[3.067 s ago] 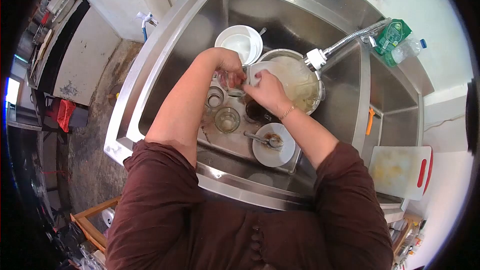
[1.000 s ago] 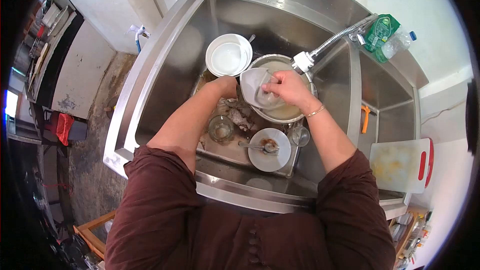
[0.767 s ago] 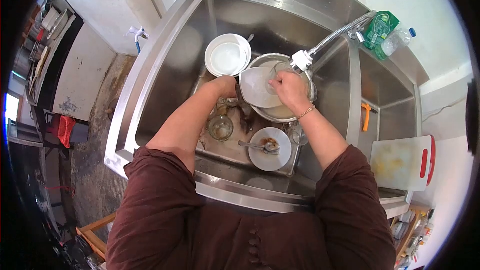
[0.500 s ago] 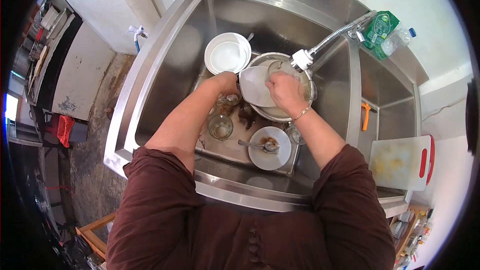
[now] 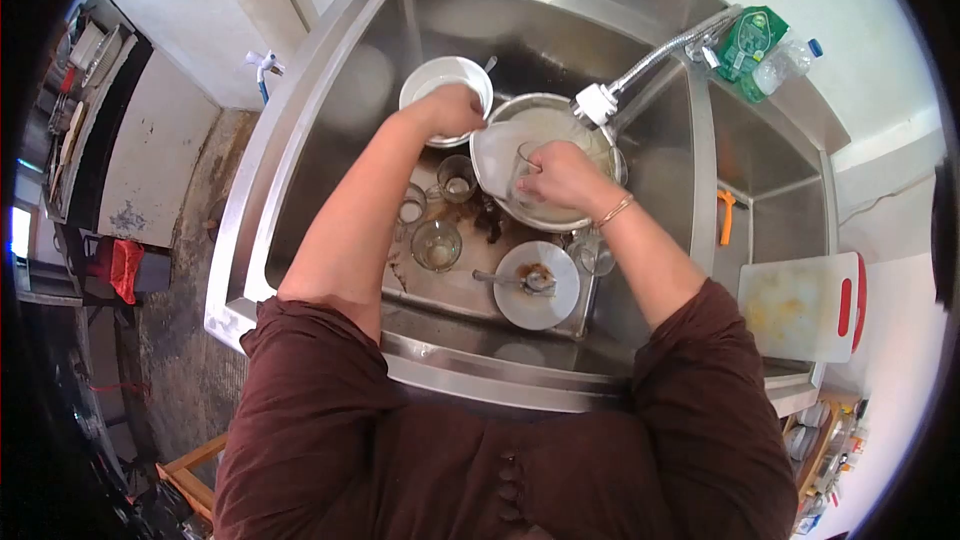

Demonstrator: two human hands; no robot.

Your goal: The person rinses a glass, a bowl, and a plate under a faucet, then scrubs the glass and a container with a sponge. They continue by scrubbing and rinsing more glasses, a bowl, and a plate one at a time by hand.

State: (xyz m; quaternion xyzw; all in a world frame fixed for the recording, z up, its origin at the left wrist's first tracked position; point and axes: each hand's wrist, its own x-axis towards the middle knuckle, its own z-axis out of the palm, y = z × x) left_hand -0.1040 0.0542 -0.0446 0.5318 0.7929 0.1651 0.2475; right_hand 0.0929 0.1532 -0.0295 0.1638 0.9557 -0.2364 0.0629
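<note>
My left hand is over the near right rim of a stack of white bowls. Its fingers are curled, and whatever they hold is hidden. Just beside them lies the edge of a pale angular dish, which leans into a round metal basin. My right hand is closed on a clear glass above the basin. Two glass mugs and a clear glass bowl stand nearer me. A white plate holds a spoon and brown food remains.
A flexible tap hangs over the basin in the steel sink. At right are an orange-handled tool and a stained cutting board. A green pouch and plastic bottle stand on the back ledge.
My left hand has moved up from over the glass mugs to the white bowls, uncovering the mugs. My right hand, with the glass, has shifted slightly left and lower over the basin.
</note>
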